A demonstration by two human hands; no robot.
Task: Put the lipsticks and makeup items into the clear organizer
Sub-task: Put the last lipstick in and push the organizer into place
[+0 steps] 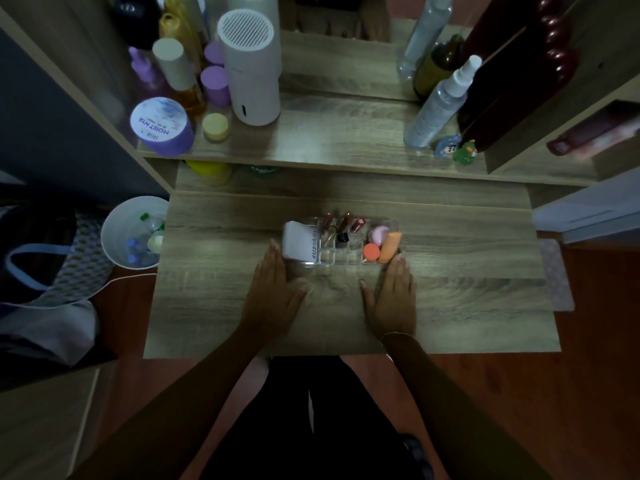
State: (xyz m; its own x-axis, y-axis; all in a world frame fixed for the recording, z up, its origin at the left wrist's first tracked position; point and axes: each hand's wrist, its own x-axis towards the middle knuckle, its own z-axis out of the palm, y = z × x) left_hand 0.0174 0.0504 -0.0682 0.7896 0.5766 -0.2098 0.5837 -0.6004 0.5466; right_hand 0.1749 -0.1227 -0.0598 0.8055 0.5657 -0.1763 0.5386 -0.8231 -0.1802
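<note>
We see both hands flat, open and empty on the surface [467, 271], left hand [273, 292] and right hand [393, 296] flanking the clear organizer [341, 259], which lies crosswise just ahead, already loaded.

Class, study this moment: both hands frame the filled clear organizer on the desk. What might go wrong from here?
1. The orange tube leans over the clear organizer wall next to the right hand; a nudge might tip it out.
2. The white tube stands tall at the left end beside the left hand and may topple if the organizer is slid.
</note>
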